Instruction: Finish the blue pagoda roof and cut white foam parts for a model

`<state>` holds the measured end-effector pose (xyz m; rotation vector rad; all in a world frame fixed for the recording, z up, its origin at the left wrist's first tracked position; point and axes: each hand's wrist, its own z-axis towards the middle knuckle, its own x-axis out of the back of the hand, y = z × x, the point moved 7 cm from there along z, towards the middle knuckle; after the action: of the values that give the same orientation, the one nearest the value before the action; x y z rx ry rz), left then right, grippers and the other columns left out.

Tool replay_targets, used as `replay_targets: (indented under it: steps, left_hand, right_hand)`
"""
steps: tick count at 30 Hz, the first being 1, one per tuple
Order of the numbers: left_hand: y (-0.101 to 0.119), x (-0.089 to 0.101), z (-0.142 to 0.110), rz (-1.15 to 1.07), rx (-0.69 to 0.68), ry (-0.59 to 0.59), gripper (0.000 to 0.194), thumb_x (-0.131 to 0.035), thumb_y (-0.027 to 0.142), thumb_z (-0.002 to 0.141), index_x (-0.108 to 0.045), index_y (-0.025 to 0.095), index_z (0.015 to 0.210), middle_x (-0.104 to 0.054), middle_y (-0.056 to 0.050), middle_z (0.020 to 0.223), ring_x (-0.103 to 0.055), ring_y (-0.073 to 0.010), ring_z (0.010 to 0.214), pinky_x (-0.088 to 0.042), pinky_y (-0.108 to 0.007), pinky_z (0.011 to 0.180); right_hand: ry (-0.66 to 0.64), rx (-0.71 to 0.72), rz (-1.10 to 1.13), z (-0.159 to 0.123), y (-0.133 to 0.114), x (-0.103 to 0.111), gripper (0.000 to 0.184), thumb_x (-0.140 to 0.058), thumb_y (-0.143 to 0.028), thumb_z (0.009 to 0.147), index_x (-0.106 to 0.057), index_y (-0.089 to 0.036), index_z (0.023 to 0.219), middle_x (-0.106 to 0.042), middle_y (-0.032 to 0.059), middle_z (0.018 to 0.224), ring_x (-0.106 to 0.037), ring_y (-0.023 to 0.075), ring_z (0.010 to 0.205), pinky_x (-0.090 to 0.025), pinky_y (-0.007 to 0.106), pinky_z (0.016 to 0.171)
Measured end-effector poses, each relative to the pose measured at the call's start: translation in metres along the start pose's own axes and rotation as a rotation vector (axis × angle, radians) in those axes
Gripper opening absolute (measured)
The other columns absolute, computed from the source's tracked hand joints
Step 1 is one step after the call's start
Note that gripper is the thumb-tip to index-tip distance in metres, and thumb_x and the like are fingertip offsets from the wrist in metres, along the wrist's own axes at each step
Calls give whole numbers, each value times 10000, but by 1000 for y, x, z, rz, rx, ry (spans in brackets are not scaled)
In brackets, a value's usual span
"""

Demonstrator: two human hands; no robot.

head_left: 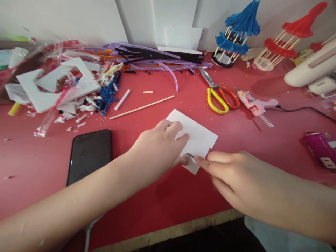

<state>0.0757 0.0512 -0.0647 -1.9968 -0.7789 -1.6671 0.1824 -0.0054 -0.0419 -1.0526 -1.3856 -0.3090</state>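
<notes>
A white foam board piece (198,134) with a notched right edge lies on the red table, near its front edge. My left hand (168,143) rests on the board with fingers spread, pressing it down; the thumb is at its lower left side. In my right hand (225,171) is a craft knife (190,155), of which only the thin dark blade shows. Its tip touches the board just right of my left thumb. The knife's handle is hidden inside my closed fingers.
Beyond the board lie a wooden stick (141,107), scissors (216,94) and a pink glue gun (256,102) with its cord. A phone (90,152) sits left, below foam scraps (76,82). Pipe cleaners (152,57) and blue (232,38) and red (282,45) stick models stand behind.
</notes>
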Motion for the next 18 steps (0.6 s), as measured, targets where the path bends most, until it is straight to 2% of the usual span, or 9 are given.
replay_targets:
  steps: [4,12,18]
  left_hand:
    - [-1,-1,1,-20,34,-32,472,-700,449,858,-626,224,1266,-564,-144,1350,-560,-369,1200,-594,-458,825]
    - [-2,-4,0,-24,23,-1,475,-734,436,832,-634,220,1243,-575,-141,1340,-565,-367,1189,-606,-434,774]
    - [-3,-3,-1,-14,29,5,481,-718,453,843,-623,239,1263,-568,-126,1346,-565,-349,1188,-600,-429,805]
  right_hand:
    - [-12,-2,22,2,0,2,419,-439,-70,903,-684,-211,1212,-720,42,785,-676,178,706,-561,270,642]
    - [-55,-25,-23,-4,3,-4,425,-462,-58,876,-667,-149,1237,-717,60,797,-668,165,664,-556,275,662]
    - [-61,17,-37,-6,-1,-1,439,-478,-42,876,-659,-183,1251,-732,60,872,-676,168,724,-555,269,683]
